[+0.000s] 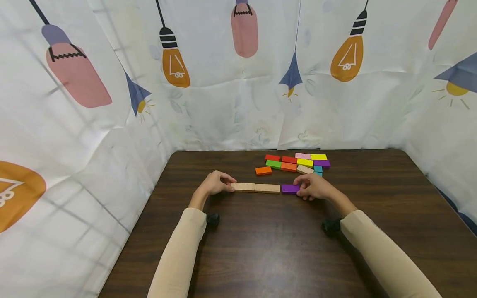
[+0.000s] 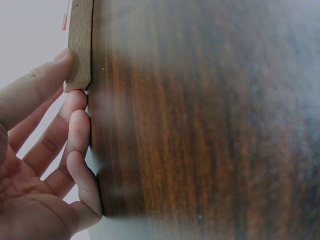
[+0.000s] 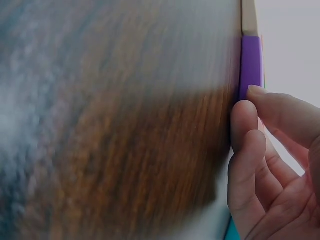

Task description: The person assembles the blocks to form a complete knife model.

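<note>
Two plain wooden blocks, a left one [image 1: 244,187] and a right one [image 1: 267,188], lie end to end on the brown table [image 1: 257,248]. A purple block [image 1: 289,189] continues that row on the right, a thin dark gap between it and the wood in the head view. My left hand [image 1: 216,183] holds the row's left end, its thumb [image 2: 60,62] against the left wooden block. With thumb and fingers, my right hand [image 1: 314,186] pinches the purple block's right end; the purple block [image 3: 251,65] is partly covered by fingertips there.
Behind the row lies a group of coloured blocks, among them a green block [image 1: 273,164], a pink block [image 1: 302,156] and a pale wooden block [image 1: 304,169]. An orange block [image 1: 263,171] sits a little apart. A patterned curtain [image 1: 242,111] hangs behind the table.
</note>
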Demonstrator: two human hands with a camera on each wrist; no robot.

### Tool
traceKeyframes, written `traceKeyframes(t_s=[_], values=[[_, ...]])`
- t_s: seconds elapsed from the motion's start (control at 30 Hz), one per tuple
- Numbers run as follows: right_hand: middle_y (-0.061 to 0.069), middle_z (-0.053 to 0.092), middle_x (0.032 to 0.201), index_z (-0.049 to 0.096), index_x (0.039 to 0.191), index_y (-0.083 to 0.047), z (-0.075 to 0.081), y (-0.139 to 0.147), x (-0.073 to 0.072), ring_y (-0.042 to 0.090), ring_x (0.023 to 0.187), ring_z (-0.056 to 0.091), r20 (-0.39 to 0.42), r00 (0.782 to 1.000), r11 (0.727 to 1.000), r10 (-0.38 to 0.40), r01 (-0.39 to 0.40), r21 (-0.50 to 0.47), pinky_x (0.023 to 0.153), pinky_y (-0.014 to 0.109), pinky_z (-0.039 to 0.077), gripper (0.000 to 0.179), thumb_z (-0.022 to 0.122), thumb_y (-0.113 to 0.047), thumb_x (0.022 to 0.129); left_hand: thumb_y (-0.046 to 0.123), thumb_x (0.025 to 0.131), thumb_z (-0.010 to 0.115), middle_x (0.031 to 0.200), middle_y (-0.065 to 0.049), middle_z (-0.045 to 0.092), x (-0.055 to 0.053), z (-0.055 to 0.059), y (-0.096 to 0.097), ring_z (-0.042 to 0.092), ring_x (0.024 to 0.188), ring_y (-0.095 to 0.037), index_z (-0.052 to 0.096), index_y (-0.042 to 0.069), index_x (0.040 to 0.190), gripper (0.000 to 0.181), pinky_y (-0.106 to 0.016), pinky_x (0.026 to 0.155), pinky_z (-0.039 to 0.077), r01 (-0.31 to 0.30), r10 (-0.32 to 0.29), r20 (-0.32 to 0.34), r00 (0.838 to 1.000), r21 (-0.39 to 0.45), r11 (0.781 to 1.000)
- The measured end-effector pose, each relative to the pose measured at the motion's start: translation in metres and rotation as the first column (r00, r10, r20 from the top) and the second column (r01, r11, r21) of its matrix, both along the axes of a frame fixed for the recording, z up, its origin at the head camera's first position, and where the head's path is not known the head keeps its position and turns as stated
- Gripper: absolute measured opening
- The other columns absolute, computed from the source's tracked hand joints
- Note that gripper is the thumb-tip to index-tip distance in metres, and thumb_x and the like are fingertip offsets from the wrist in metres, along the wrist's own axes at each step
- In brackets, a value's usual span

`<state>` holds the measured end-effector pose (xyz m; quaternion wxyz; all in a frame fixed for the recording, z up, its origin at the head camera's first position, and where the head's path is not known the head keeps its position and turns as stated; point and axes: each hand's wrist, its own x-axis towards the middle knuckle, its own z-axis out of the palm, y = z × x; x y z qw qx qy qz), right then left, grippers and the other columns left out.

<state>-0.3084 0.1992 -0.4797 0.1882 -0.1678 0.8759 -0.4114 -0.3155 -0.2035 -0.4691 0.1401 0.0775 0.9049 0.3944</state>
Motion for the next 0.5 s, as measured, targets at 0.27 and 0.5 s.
traceKeyframes(t_s=[0.27,0.5], values=[[0.005,0.063,0.075,0.067,0.119,-0.003,-0.0019,-0.0049,-0.0004,0.018,0.065,0.065,0.006,1.0,1.0,-0.009,0.009,0.008,0.061,0.034,0.058,0.028,0.075,-0.009,0.093,0.019,0.086,0.084,0.096,-0.003,0.071,-0.0007,-0.0002,0.0011,0.061,0.086,-0.018,0.081,0.018,0.108,0.022,-0.034,0.08,0.051,0.001,-0.001,-0.004,1.0,-0.006,1.0],[0.005,0.063,0.074,0.066,0.118,-0.003,-0.0015,-0.006,-0.0015,0.019,0.064,0.065,0.003,1.0,1.0,-0.003,0.003,-0.011,0.061,0.036,0.057,0.027,0.074,-0.008,0.094,0.019,0.086,0.084,0.095,-0.002,0.07,-0.0006,-0.001,0.0008,0.06,0.086,-0.018,0.081,0.019,0.108,0.021,-0.034,0.08,0.05,0.001,-0.001,-0.007,1.0,-0.009,1.0]])
